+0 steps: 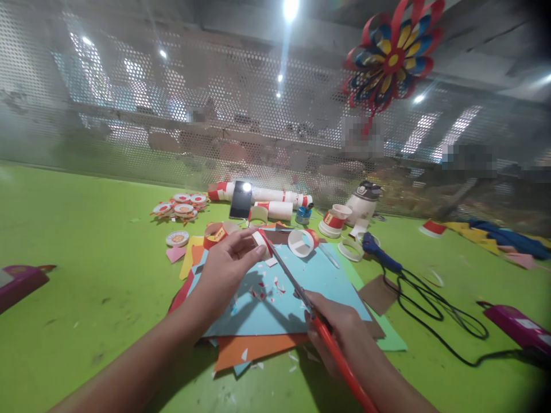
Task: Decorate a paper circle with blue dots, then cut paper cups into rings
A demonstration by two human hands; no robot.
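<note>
My left hand (pixel 226 267) pinches a small red-and-white piece of paper cup (pixel 263 243) between thumb and fingers. My right hand (pixel 340 321) is wrapped round a pair of scissors (pixel 338 358) with red handles. The blades slant up to the left, and their tips meet the edge of the cup piece; whether they cut into it I cannot tell. Under both hands lies a light-blue paper sheet (pixel 253 324), sprinkled with tiny red and white scraps (pixel 262 291). A cut paper-cup ring (pixel 302 243) rests on its far edge.
A blue glue gun (pixel 383 255) with a looping black cord lies at right. Behind the paper are a phone (pixel 240 201), stacked paper cups (pixel 275 210), a blue jar (pixel 303 214) and a white pot (pixel 362 205). Purple box cutters (pixel 26 284) flank the workspace. A paper flower (pixel 394 57) hangs above.
</note>
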